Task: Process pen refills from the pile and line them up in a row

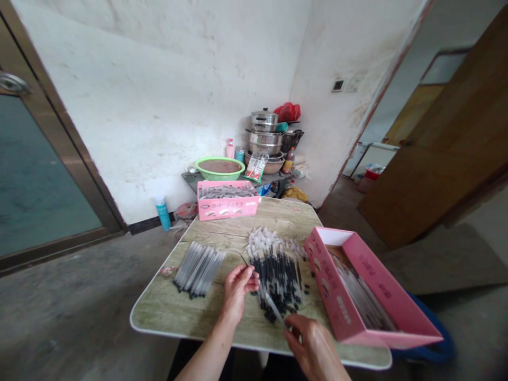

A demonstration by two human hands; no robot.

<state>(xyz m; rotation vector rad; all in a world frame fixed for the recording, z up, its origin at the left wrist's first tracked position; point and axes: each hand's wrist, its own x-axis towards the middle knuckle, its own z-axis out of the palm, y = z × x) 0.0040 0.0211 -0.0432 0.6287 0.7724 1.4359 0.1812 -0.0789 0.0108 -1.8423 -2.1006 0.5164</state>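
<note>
My left hand [238, 288] pinches a thin dark pen refill [244, 260] above the table. In my right hand [311, 338], close to the front edge, is a translucent pen barrel [274, 308] that slants up and to the left. Between and beyond the hands lies a loose heap of black pen refills [278, 270], with small black caps [273, 315] at its near side. Small whitish translucent pieces [262, 239] are piled behind it. To the left, several translucent pens with black ends [199, 269] lie side by side in a row.
A pink box [337, 296] with translucent barrels stands at the table's right edge. Another filled pink box [228, 209] stands at the far edge. Behind the table are a green basin [220, 175] and stacked steel pots [265, 138]. An open wooden door [444, 137] is at right.
</note>
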